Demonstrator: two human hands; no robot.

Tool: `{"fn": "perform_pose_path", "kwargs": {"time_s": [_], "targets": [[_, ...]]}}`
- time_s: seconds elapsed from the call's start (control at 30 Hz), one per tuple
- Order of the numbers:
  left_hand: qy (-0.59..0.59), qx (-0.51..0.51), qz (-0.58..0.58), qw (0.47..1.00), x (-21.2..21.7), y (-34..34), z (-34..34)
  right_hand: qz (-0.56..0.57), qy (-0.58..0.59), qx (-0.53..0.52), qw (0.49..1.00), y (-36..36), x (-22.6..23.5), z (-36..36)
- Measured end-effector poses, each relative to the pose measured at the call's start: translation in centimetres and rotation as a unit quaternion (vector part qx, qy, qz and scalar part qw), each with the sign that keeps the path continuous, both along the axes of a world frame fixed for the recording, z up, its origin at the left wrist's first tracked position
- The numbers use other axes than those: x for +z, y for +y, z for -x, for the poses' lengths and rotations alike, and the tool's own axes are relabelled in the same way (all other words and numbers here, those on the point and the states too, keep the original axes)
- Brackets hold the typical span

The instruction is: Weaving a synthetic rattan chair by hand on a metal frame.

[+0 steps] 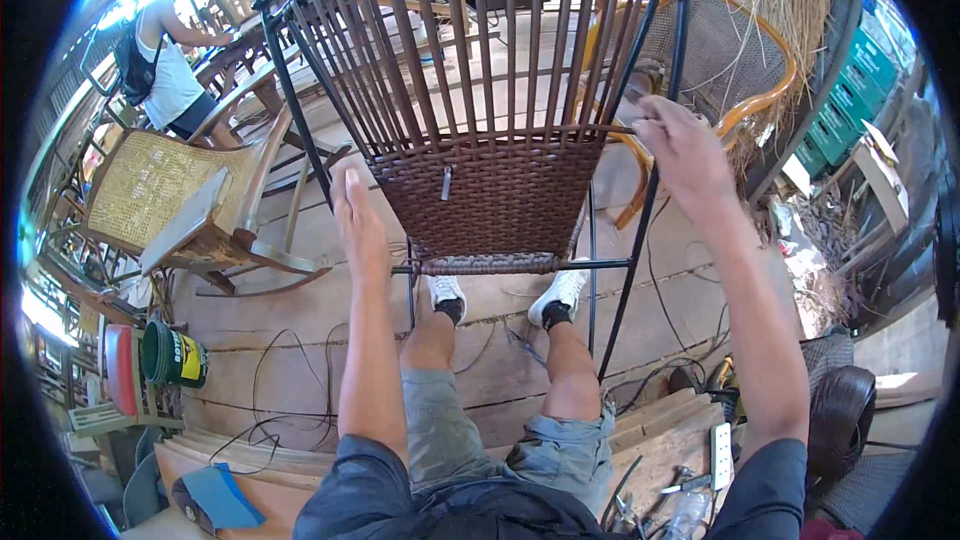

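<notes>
A chair frame of dark metal tubing [288,90] stands before me, with a panel of woven brown strips [480,202] across its lower part. Long brown uprights [460,50] fan out above the weave. A thin brown strip [560,129] runs across them along the weave's top edge. My right hand [685,150] is closed at the strip's right end, its fingers slightly blurred. Beside the frame's left side, my left hand [357,210] has its fingers stretched out. A small pale metal piece [446,183] sticks out of the weave.
A wooden rocking chair with a cane panel [150,185] stands left, near a person in a white top [175,65]. A curved rattan chair [735,50] is at right, beside green crates [850,100]. Cables [290,380] cross the plank floor. A green bucket [175,355] stands left.
</notes>
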State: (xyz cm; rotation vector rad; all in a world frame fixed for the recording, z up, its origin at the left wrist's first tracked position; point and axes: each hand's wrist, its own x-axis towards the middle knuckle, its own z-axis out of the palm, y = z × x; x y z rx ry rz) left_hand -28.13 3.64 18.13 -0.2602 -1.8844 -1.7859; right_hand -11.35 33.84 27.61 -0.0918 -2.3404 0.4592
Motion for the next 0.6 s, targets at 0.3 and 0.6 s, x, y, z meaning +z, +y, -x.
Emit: {"fn": "perform_pose_path", "kwargs": {"time_s": [0.3, 0.6], "targets": [[-0.097, -0.382, -0.266, 0.88, 1.1, 0.7, 2.7, 0.061, -0.126, -0.001, 0.99, -1.5, -0.7, 2.6], [-0.063, -0.444, -0.245, 0.86, -0.1, 0.6, 3.4, 0.087, -0.108, -0.022, 0.99, -0.1, -2.8, 2.6]]}}
